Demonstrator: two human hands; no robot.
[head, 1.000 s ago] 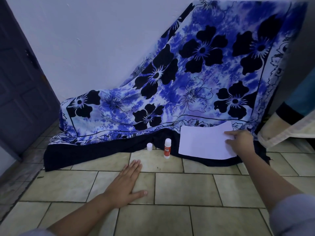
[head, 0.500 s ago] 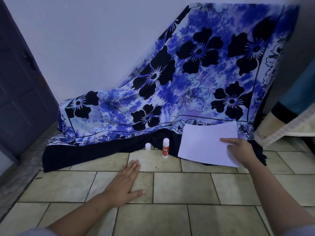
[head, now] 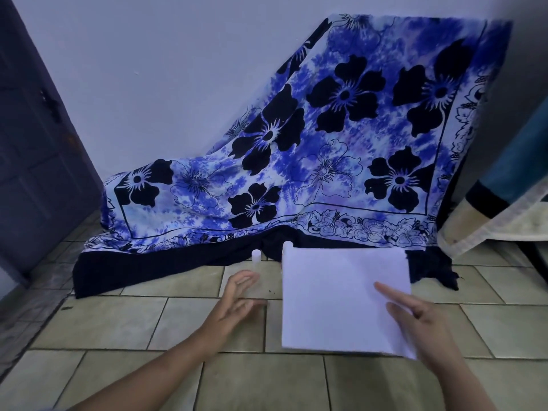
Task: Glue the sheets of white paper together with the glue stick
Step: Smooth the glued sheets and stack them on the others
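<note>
Smooth rectangular white paper (head: 335, 298), apparently pinched by right hand (head: 427, 324); left hand (head: 234, 304) relaxed, empty, over glazed tiles (head: 118, 321)

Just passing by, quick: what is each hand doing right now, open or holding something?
Left hand: open, holding nothing.
Right hand: holds the white paper near its lower right corner.

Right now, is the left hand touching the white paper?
Apart. The head view shows a strip of floor tile between the left hand and the white paper's left edge. Only the right hand grips the sheet.
</note>
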